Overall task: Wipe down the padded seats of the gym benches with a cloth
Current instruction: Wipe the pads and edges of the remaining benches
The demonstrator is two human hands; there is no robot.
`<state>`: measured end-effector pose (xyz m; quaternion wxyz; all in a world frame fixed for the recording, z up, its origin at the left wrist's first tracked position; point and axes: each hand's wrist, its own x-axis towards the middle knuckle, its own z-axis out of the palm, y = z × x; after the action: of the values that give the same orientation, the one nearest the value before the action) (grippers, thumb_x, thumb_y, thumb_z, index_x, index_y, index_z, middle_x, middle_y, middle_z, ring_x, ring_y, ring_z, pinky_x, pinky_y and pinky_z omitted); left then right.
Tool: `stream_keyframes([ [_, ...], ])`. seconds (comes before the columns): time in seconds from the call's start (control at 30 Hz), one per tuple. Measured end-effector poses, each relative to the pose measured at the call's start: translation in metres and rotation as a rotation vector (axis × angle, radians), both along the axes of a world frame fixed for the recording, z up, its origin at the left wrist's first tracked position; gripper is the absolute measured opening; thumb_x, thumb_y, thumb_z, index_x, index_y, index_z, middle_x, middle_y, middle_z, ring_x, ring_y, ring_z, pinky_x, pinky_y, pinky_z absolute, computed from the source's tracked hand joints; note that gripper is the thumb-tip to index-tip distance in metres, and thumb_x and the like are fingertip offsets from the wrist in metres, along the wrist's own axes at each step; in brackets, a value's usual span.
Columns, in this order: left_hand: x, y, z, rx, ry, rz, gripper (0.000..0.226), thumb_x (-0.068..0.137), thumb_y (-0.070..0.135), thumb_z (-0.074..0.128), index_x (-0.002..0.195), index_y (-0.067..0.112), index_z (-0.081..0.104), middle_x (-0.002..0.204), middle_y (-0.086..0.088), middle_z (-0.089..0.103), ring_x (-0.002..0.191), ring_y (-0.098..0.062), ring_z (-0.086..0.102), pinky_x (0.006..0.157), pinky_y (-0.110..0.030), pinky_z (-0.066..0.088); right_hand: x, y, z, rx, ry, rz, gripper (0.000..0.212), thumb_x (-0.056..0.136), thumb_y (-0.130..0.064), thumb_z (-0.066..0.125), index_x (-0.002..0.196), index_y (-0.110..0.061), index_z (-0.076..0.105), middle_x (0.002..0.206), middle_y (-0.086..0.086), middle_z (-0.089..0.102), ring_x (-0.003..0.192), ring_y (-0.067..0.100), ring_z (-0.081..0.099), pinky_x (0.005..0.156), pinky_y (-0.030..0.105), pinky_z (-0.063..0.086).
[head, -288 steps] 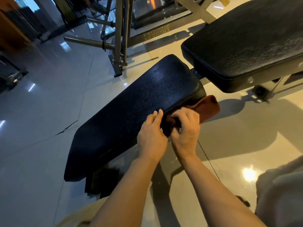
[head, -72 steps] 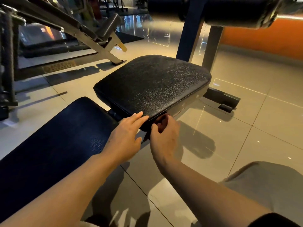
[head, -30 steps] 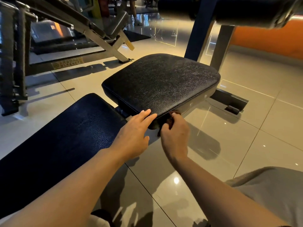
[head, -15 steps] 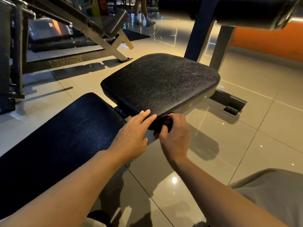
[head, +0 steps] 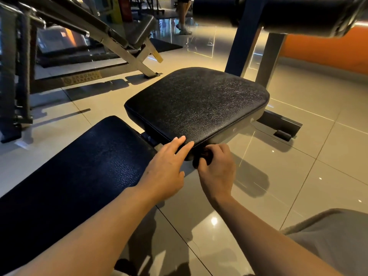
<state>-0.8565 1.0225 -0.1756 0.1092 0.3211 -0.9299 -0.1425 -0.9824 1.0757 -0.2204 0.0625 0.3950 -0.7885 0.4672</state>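
Note:
A square black padded seat (head: 197,104) stands in the middle of the head view. A longer black back pad (head: 79,166) slopes down to the lower left of it. My left hand (head: 167,168) rests with straight fingers on the seat's near corner. My right hand (head: 216,168) grips a dark reddish-brown cloth (head: 204,155) against the side edge of that same corner. Only a small bunched part of the cloth shows between my fingers; the rest is hidden in my fist.
A padded roller (head: 278,10) on a blue and grey post (head: 242,36) rises behind the seat. Its base bar (head: 278,124) lies on the glossy tiles at the right. An inclined bench frame (head: 111,36) stands at the back left, and a person's legs (head: 184,14) show far behind.
Over the last second both hands have stayed at the seat's near corner, the right hand shifting the cloth slightly along the edge. Earlier the hands were wiping the long back pad's edge.

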Motion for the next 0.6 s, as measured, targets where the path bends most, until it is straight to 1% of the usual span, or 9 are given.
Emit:
stream_keyframes([
  [0.07,0.000,-0.002,0.000,-0.007,0.005,0.000,0.074,0.095,0.017,0.054,0.153,0.033,0.010,0.160,0.012,0.002,0.146,-0.007,-0.001,0.114,-0.029,0.023,0.014,0.002,-0.001,-0.101,0.064,0.016,0.031,0.068,0.001,0.068,0.098,-0.008,0.064,0.100,0.007,0.058,0.087,0.023,0.057,0.071,0.024,0.042],
  [0.13,0.000,-0.005,0.001,-0.009,0.002,0.008,0.073,0.095,0.018,0.053,0.153,0.034,0.012,0.159,0.013,0.004,0.145,-0.007,0.002,0.112,-0.031,0.027,0.009,0.000,-0.002,-0.137,0.084,0.017,0.030,0.066,0.000,0.067,0.095,-0.008,0.063,0.099,0.007,0.058,0.086,0.023,0.056,0.070,0.026,0.043],
  [0.23,-0.001,-0.005,0.003,-0.015,-0.004,0.010,0.071,0.095,0.019,0.053,0.152,0.034,0.013,0.159,0.013,0.007,0.144,-0.008,0.005,0.110,-0.031,0.029,-0.006,-0.005,-0.001,-0.117,0.050,-0.004,0.023,0.064,-0.003,0.064,0.087,-0.009,0.063,0.094,0.007,0.058,0.082,0.025,0.057,0.067,0.025,0.038],
  [0.37,0.001,-0.004,0.003,0.009,-0.011,0.000,0.071,0.096,0.018,0.052,0.153,0.033,0.011,0.159,0.013,0.004,0.145,-0.008,0.002,0.112,-0.031,0.027,-0.002,-0.005,0.003,-0.090,0.016,-0.033,0.024,0.067,0.000,0.065,0.090,-0.008,0.064,0.095,0.007,0.057,0.085,0.025,0.055,0.069,0.021,0.034],
  [0.43,0.002,-0.004,0.003,0.007,-0.005,-0.007,0.071,0.096,0.018,0.052,0.153,0.032,0.012,0.160,0.012,0.003,0.145,-0.008,0.001,0.113,-0.030,0.025,0.006,-0.003,0.003,-0.089,0.080,-0.016,0.024,0.070,-0.001,0.068,0.092,-0.009,0.064,0.098,0.008,0.058,0.088,0.026,0.055,0.071,0.024,0.037],
  [0.53,0.002,-0.004,0.002,-0.001,0.003,-0.008,0.071,0.096,0.018,0.053,0.153,0.032,0.012,0.160,0.011,0.004,0.146,-0.008,0.002,0.113,-0.029,0.024,0.009,0.002,0.000,-0.070,0.213,0.082,0.025,0.071,-0.002,0.071,0.095,-0.009,0.067,0.100,0.009,0.059,0.090,0.026,0.055,0.072,0.026,0.041],
  [0.57,0.001,-0.004,0.002,-0.002,0.000,-0.006,0.071,0.097,0.019,0.052,0.153,0.031,0.012,0.160,0.011,0.004,0.146,-0.008,0.001,0.113,-0.029,0.025,0.002,0.003,0.001,-0.072,0.214,0.088,0.025,0.071,-0.003,0.070,0.094,-0.009,0.067,0.098,0.009,0.059,0.088,0.026,0.055,0.072,0.024,0.040],
  [0.6,0.001,-0.004,0.003,-0.003,-0.004,-0.005,0.071,0.097,0.019,0.052,0.153,0.031,0.011,0.160,0.011,0.003,0.146,-0.008,0.001,0.113,-0.029,0.025,-0.008,0.002,0.004,-0.089,0.175,0.061,0.023,0.071,-0.002,0.068,0.094,-0.009,0.067,0.097,0.009,0.059,0.086,0.027,0.056,0.071,0.022,0.036],
])
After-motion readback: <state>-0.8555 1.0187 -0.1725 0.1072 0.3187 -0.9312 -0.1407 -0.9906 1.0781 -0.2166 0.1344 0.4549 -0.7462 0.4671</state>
